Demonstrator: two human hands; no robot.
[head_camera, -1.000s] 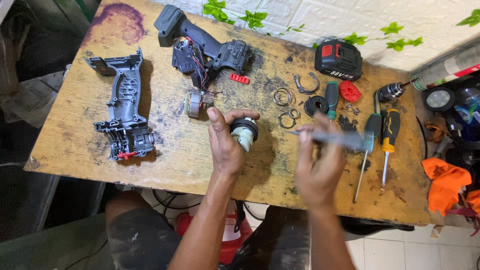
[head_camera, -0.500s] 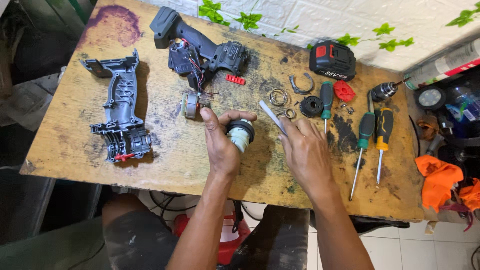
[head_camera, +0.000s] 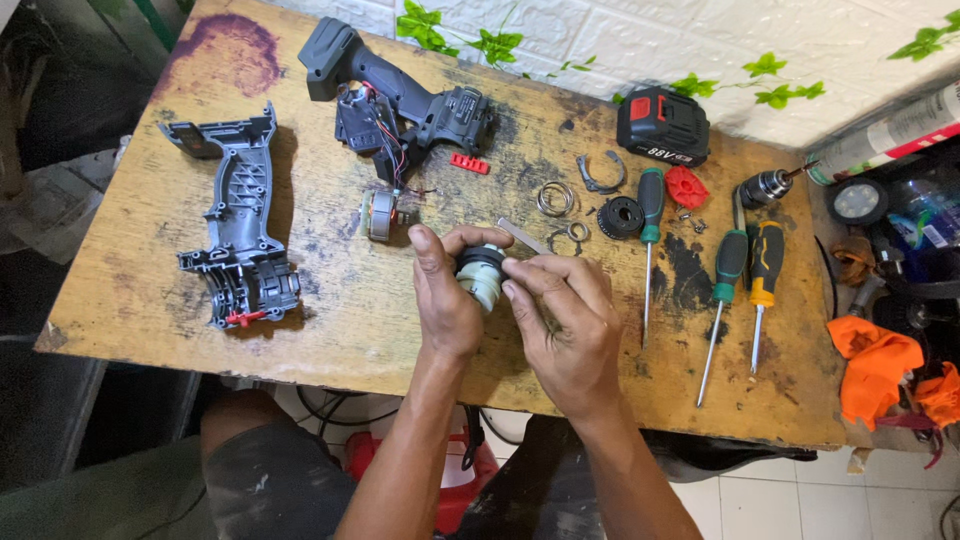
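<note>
My left hand (head_camera: 445, 295) grips a small round gearbox part (head_camera: 482, 275), black on top and pale green below, just above the wooden table (head_camera: 130, 290). My right hand (head_camera: 565, 320) is right beside it, pinching a thin flat metal tool (head_camera: 522, 236) whose tip meets the part. Behind the hands lie a small motor (head_camera: 380, 215) on red wires, the open drill body (head_camera: 400, 100) and an empty grey drill shell half (head_camera: 240, 225).
To the right lie three screwdrivers (head_camera: 650, 240) (head_camera: 722, 300) (head_camera: 760, 285), metal rings (head_camera: 555, 198), a black gear ring (head_camera: 620, 217), a red cap (head_camera: 686, 187), a drill chuck (head_camera: 765, 188) and a black-and-red battery (head_camera: 663, 125). Orange cloth (head_camera: 875, 365) sits past the table's right edge.
My right hand has moved left from the screwdrivers with the metal tool and brought it up to the gearbox part in my left hand.
</note>
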